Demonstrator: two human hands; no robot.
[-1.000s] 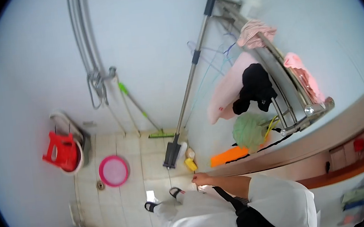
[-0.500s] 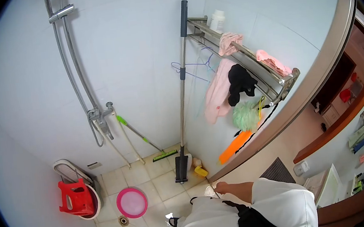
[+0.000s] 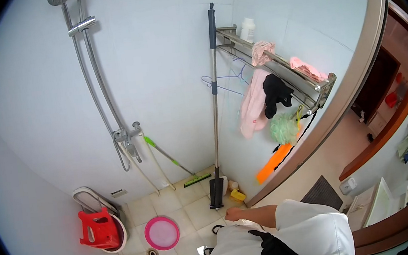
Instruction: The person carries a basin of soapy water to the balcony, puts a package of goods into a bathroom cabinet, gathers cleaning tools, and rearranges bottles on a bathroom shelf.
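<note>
My right hand (image 3: 233, 214) hangs low at the bottom centre, its fingers curled; whether anything is in them is too small to tell. Just above it are the dark head of a grey-handled mop (image 3: 216, 194), which leans upright in the corner, and a yellow bottle (image 3: 238, 195) on the floor. My left hand is out of frame. To the left, a pink basin (image 3: 162, 233) lies on the tiles beside a round floor drain (image 3: 152, 254). A green squeegee (image 3: 197, 180) leans against the back wall.
A red stool (image 3: 98, 229) sits in a bucket at the left. Shower hoses (image 3: 100, 83) run down the back wall. On the right wall, a metal rack (image 3: 281, 62) holds pink and black cloths and a green bath puff (image 3: 283, 129). A doorway and dark mat (image 3: 323, 193) are at right.
The view has tilted up and turned, showing more of the shower and doorway. My left hand, seen at the bottom before, has left the frame. My right hand stays low near the mop head.
</note>
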